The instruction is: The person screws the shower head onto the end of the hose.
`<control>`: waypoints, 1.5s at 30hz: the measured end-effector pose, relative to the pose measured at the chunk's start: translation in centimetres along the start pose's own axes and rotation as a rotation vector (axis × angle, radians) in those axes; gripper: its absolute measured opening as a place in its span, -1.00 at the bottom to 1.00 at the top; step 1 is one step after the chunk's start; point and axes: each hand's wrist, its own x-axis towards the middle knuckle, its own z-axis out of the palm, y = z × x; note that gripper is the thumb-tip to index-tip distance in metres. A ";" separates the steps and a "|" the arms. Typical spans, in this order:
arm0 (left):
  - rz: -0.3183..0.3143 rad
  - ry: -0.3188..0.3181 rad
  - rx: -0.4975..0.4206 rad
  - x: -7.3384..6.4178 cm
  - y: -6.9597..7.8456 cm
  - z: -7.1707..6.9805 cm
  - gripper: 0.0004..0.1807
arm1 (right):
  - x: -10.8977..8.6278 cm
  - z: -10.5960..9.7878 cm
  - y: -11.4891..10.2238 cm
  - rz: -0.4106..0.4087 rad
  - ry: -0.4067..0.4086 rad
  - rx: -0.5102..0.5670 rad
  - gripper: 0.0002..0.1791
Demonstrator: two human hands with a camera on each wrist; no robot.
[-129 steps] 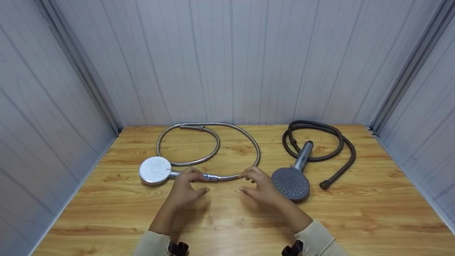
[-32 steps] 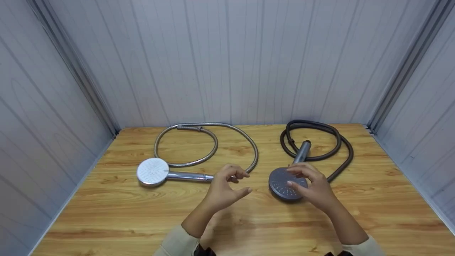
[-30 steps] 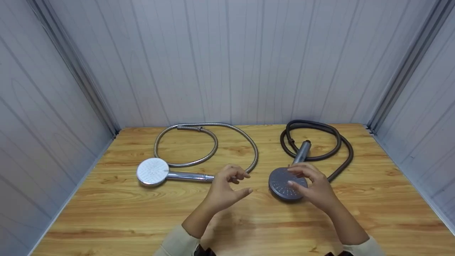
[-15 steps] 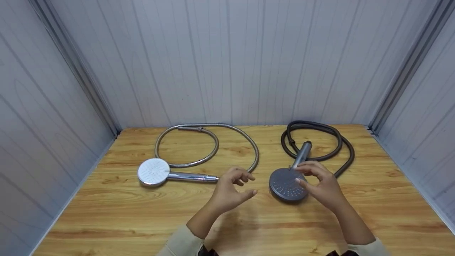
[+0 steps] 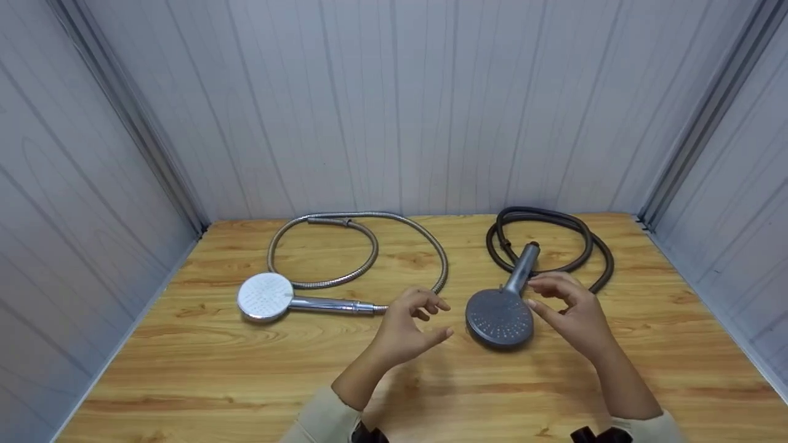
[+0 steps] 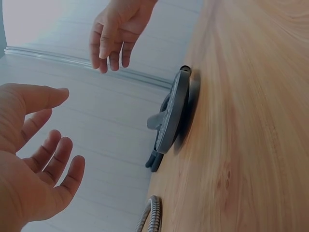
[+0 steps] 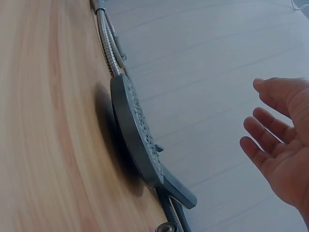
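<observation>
My left hand (image 5: pixel 409 329) hovers over the table, its fingers loosely bent and thumb apart, holding nothing. Beyond it runs the metal hose (image 5: pixel 444 261) of a chrome shower head (image 5: pixel 266 296) with a white face. My right hand (image 5: pixel 569 317) hangs in the air just right of a grey shower head (image 5: pixel 500 319), which lies face up with its handle pointing back. Both wrist views show a gap between the hands and the table; the grey shower head (image 7: pixel 133 135) is untouched in the right wrist view. The right hand partly hides a dark hose (image 5: pixel 606 264).
The wooden table (image 5: pixel 246 381) is enclosed by pale panelled walls (image 5: pixel 394 111) at the back and both sides. The dark hose lies coiled at the back right, partly beneath the grey handle. The metal hose loops at the back left, joined to the chrome handle.
Both hands have shifted right from near the chrome handle and hose. Lately the right hand has drifted further right, uncovering the grey shower head's face. Both shower heads have stayed put.
</observation>
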 end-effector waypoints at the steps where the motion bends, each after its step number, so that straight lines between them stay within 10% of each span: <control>1: -0.004 -0.002 0.000 0.0 0.0 0.0 -0.71 | 0.0 -0.1 -0.1 0.003 -0.001 -0.002 -0.68; 14: 0.004 -0.016 0.009 0.6 -0.2 0.9 -0.68 | -0.1 -1.9 2.5 0.160 -0.067 -0.028 -0.68; 45: 0.028 -0.051 0.008 1.9 0.1 2.9 -0.62 | 0.0 -4.6 5.0 0.088 -0.018 -0.021 -0.70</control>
